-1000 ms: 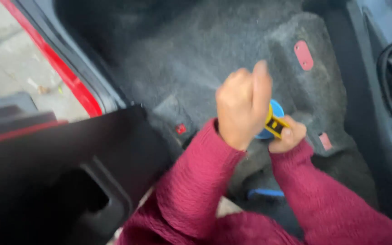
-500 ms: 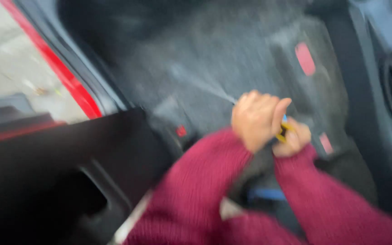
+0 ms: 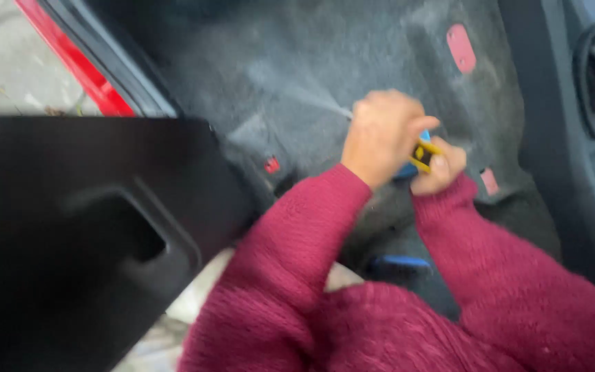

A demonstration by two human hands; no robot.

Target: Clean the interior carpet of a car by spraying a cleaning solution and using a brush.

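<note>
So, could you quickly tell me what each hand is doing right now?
Left hand: closed, apparently gripping a thin rod.
Right hand: closed on a blue and yellow tool.

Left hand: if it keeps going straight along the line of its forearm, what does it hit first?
Probably the grey car floor carpet. The left hand points up and right in the frame from its maroon sleeve, with only carpet visible ahead. Depth is unclear; motion blur hides detail.

Car interior: grey floor carpet point(image 3: 352, 62); red door sill point(image 3: 77, 65)
</note>
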